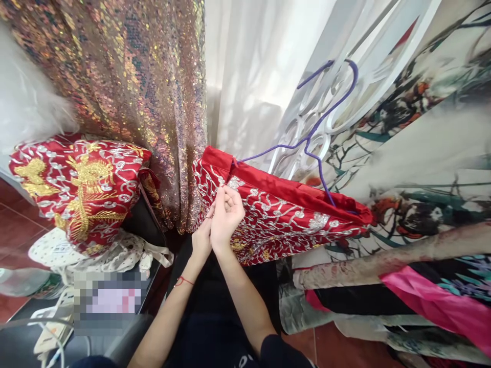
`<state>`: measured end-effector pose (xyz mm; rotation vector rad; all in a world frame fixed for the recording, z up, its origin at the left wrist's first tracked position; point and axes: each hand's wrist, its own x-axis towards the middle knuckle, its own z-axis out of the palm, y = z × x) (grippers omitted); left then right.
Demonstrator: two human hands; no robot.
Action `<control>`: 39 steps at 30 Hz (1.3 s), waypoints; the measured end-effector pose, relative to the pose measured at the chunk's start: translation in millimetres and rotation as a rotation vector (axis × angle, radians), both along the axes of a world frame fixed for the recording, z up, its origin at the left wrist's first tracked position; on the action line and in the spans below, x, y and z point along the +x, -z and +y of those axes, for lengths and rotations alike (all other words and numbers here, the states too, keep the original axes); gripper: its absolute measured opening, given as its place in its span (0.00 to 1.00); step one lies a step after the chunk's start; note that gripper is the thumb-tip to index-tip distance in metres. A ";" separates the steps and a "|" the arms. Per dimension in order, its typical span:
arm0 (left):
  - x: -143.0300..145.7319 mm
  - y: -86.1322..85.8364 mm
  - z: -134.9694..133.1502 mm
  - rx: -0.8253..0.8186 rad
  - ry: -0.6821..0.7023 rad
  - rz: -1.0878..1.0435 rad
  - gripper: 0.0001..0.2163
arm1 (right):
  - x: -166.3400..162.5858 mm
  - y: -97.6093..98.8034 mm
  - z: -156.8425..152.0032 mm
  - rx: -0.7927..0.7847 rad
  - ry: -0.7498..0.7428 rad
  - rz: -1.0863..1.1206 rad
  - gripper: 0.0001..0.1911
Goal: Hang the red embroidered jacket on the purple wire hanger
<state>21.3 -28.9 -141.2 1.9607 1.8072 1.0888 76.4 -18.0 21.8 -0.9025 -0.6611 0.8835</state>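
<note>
A red skirt [284, 204] with silver and gold embroidery hangs tilted in front of me, its plain red waistband uppermost. The purple hanger [307, 138] comes up out of the waistband. My right hand [229, 214] is closed in a pinch at the skirt's left part, just below the waistband, where an overlap or opening shows. What its fingertips hold is too small to make out. Close against it, lower and to the left, my left hand [202, 236] is closed on the skirt's fabric. Its fingertips are partly hidden behind the right hand.
A folded red and gold embroidered garment [92, 194] lies at left, above a white dotted cloth [53, 250]. Cables [57, 327] and a plastic bottle [26, 281] are lower left. Sequined fabric [146, 102] hangs behind. A white openwork frame [326, 122] and printed fabrics [414, 148] stand at right.
</note>
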 end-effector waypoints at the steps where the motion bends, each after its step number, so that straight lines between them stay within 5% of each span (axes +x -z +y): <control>1: 0.5 1.6 -0.1 -0.002 -0.007 0.003 0.11 | 0.6 -1.4 1.6 0.010 0.005 -0.001 0.20; 15: 6.4 2.7 -1.0 0.061 0.008 -0.019 0.12 | 24.2 -17.1 14.0 0.037 -0.018 -0.151 0.13; 20: 0.4 -10.2 7.6 0.053 0.022 -0.010 0.09 | 48.7 -5.7 8.6 0.004 0.040 -0.566 0.10; 24: -14.4 -45.8 23.5 0.155 0.073 -0.120 0.08 | 108.4 -10.5 -26.3 0.126 0.297 -0.893 0.09; 27: -23.9 -92.3 43.5 0.370 -0.020 -0.185 0.09 | 178.9 -20.8 -58.8 0.349 0.747 -1.116 0.06; 29: -25.7 -127.1 61.7 0.535 -0.084 -0.207 0.12 | 229.4 -29.9 -72.0 0.430 0.886 -1.255 0.09; 31: -23.3 -158.4 82.3 0.648 -0.101 -0.196 0.17 | 275.4 -38.5 -75.3 0.401 0.754 -1.344 0.14; 34: -15.3 -188.9 111.0 0.578 0.061 -0.144 0.15 | 326.5 -44.1 -64.9 0.310 0.271 -1.387 0.16; 37: -9.9 -196.4 130.8 0.437 0.238 -0.174 0.14 | 350.7 -39.8 -44.8 0.170 -0.131 -1.328 0.25; 39: -9.9 -193.0 138.3 0.424 0.251 -0.254 0.13 | 352.7 -35.5 -31.7 0.132 -0.173 -1.275 0.31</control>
